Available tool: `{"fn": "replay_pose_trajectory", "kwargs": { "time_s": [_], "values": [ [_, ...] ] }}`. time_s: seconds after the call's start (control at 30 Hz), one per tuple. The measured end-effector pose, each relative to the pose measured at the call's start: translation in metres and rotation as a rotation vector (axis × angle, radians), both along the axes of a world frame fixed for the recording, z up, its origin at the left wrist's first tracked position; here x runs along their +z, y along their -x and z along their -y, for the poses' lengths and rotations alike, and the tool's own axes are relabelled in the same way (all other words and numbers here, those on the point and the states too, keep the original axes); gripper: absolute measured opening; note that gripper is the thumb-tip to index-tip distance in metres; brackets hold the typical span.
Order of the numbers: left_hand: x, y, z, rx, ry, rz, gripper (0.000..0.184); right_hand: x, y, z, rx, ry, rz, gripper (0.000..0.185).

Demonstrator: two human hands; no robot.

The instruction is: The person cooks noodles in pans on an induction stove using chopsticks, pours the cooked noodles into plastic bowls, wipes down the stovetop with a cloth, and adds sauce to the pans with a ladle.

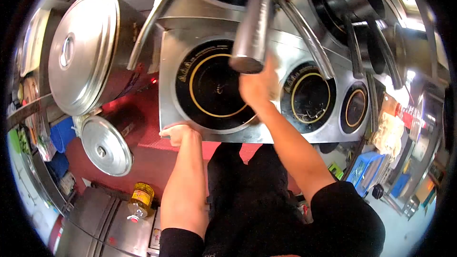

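Observation:
A steel induction cooktop (pixel 167 81) with round black glass plates spreads in front of me. At its front left corner my left hand (pixel 182 134) is closed over the metal edge. My right hand (pixel 258 85) reaches over the cooktop between the large left plate (pixel 216 90) and the middle plate (pixel 309 97). It is smeared by motion, and a thick steel pan handle (pixel 252 31) hides its fingers. Whether the right hand holds anything is not visible.
More pan handles (pixel 307 38) jut toward me from pots at the back. A large lidded stockpot (pixel 83 52) stands left, with a smaller round lid (pixel 105 145) below it. An oil bottle (pixel 141 200) is at the lower left. Dark pots (pixel 352 0) and a blue basket (pixel 364 171) are right.

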State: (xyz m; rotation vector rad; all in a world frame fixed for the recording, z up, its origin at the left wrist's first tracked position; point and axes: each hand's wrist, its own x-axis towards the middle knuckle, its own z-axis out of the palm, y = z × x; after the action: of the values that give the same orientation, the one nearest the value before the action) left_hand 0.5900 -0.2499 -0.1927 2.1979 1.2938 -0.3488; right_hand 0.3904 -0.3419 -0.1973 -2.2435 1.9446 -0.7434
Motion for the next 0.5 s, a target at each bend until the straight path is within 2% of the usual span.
{"fn": "replay_pose_trajectory", "kwargs": {
  "time_s": [0.1, 0.13, 0.17, 0.23, 0.27, 0.3, 0.33, 0.37, 0.4, 0.43, 0.5],
  "values": [
    [0.005, 0.005, 0.004, 0.003, 0.0, -0.014, 0.084, 0.007, -0.077, 0.031, 0.395, -0.371, 0.334, 0.026],
    [0.007, 0.006, 0.006, 0.024, 0.031, -0.006, 0.084, -0.001, -0.091, 0.038, 0.542, -0.226, 0.229, 0.027],
    [0.008, 0.008, 0.006, 0.048, 0.056, -0.001, 0.084, -0.003, -0.093, 0.052, 0.57, -0.251, 0.29, 0.03],
    [0.007, 0.009, 0.006, 0.085, 0.057, -0.005, 0.084, 0.033, -0.071, 0.066, 0.6, -0.451, 0.28, 0.04],
    [0.006, 0.009, 0.008, 0.094, 0.041, -0.016, 0.084, 0.048, -0.043, 0.07, 0.612, -0.466, 0.142, 0.044],
    [0.015, 0.012, 0.012, 0.113, 0.073, -0.001, 0.084, 0.024, -0.015, 0.07, 0.645, -0.298, 0.086, 0.042],
    [0.02, 0.013, 0.013, 0.137, 0.103, 0.014, 0.084, 0.02, 0.026, 0.071, 0.667, -0.215, 0.163, 0.041],
    [0.016, 0.012, 0.008, 0.09, 0.097, 0.015, 0.084, 0.017, 0.07, 0.067, 0.602, -0.218, 0.16, 0.041],
    [0.015, 0.011, 0.004, 0.108, 0.09, 0.014, 0.084, 0.052, 0.106, 0.056, 0.521, -0.146, 0.157, 0.039],
    [0.016, 0.01, 0.0, 0.101, 0.079, 0.006, 0.084, 0.058, 0.15, 0.048, 0.413, -0.148, 0.146, 0.038],
    [0.016, 0.008, 0.001, 0.088, 0.075, -0.009, 0.084, 0.034, 0.263, 0.036, 0.135, -0.187, 0.041, 0.037]
  ]
}}
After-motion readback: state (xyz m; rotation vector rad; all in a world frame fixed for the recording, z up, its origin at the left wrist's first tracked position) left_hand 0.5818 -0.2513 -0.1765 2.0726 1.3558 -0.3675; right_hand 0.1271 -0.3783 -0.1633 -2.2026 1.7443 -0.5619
